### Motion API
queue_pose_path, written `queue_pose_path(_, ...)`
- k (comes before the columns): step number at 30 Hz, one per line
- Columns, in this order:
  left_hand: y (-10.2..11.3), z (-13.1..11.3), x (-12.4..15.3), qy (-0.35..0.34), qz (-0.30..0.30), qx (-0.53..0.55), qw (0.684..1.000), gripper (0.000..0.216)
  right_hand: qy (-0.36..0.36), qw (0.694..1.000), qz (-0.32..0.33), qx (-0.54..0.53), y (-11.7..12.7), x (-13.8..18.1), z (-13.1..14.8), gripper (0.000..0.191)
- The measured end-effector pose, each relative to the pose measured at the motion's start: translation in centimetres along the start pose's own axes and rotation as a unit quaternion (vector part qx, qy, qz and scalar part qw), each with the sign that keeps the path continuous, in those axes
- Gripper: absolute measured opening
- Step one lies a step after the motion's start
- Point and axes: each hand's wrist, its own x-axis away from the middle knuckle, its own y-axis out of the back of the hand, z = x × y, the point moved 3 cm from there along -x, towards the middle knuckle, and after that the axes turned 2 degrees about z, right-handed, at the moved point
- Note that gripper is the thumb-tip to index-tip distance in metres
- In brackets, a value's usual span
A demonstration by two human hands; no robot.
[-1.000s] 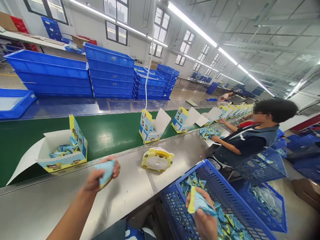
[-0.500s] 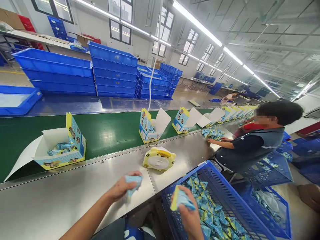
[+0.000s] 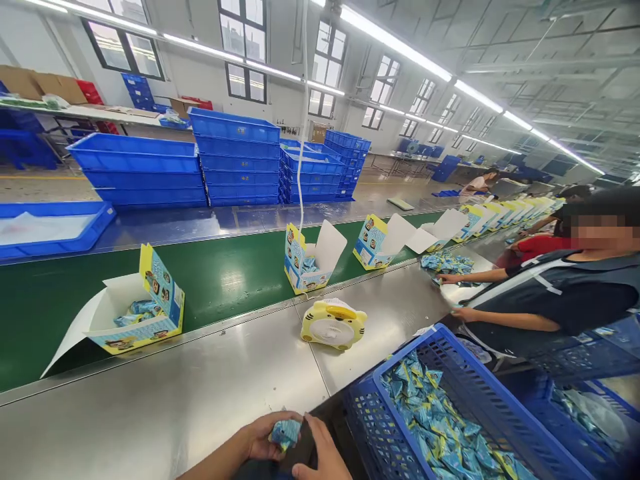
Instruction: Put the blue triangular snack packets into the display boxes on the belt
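Note:
At the bottom edge of the view my left hand (image 3: 263, 437) is closed around a small blue packet (image 3: 286, 432). My right hand (image 3: 323, 453) sits right beside it, its fingers touching the same packet. Both are at the near edge of the steel table (image 3: 165, 407). To their right stands a blue basket (image 3: 465, 380) full of blue and yellow packets (image 3: 430, 420). An open printed carton (image 3: 137, 317) with a few packets inside lies on the green belt (image 3: 220, 280) to the upper left.
A yellow tiger-shaped fan (image 3: 333, 325) sits on the table. More open cartons (image 3: 309, 260) stand along the belt. Stacked blue bins (image 3: 235, 157) line the far side. A person in a dark vest (image 3: 555, 300) works at the right with packets (image 3: 445, 262) before them.
Both hands dropped low and came together at the table's near edge, meeting on one packet. The view swung slightly right and down.

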Motion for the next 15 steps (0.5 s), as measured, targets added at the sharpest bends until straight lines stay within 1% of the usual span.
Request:
queue_pose_path(1,-0.5,-2.1,0.5,-0.034,-0.012,0.016,0.999,0.038,0.006,1.0,-0.007,-0.013,1.1,0.6,-0.8,0.104)
queue_pose_path(3,-1.9,-7.4,1.5,-0.121,-0.031,0.046,0.991,0.035,0.005,1.0,-0.013,-0.015,3.1,2.0,-2.2,0.097)
queue_pose_path(5,-4.3,-13.9,2.3,-0.207,-0.041,0.062,0.976,0.028,-0.002,1.0,-0.019,0.0,4.5,3.3,-3.2,0.088)
queue_pose_path(6,-5.9,-17.4,2.6,-0.245,-0.041,0.064,0.967,0.025,-0.005,1.0,-0.023,0.006,5.0,3.8,-3.6,0.083)
queue_pose_path(8,-10.1,-24.6,3.1,-0.303,-0.032,0.057,0.951,0.028,-0.002,1.0,-0.016,0.01,5.2,4.4,-4.6,0.075)
queue_pose_path(10,-15.4,-31.5,3.7,-0.353,-0.014,0.042,0.935,0.038,0.01,1.0,0.002,0.007,4.9,4.6,-5.8,0.071)
queue_pose_path(11,-18.2,-34.6,4.0,-0.373,-0.007,0.032,0.927,0.047,0.018,1.0,0.009,0.002,4.6,4.6,-6.6,0.07)
queue_pose_path(13,-23.8,-39.6,4.7,-0.397,-0.007,0.008,0.918,0.07,0.032,0.999,0.017,-0.01,4.2,4.7,-8.5,0.07)
queue_pose_path(15,-28.2,-42.8,5.1,-0.41,-0.033,-0.008,0.912,0.091,0.03,0.999,0.02,-0.019,4.0,5.1,-10.8,0.065)
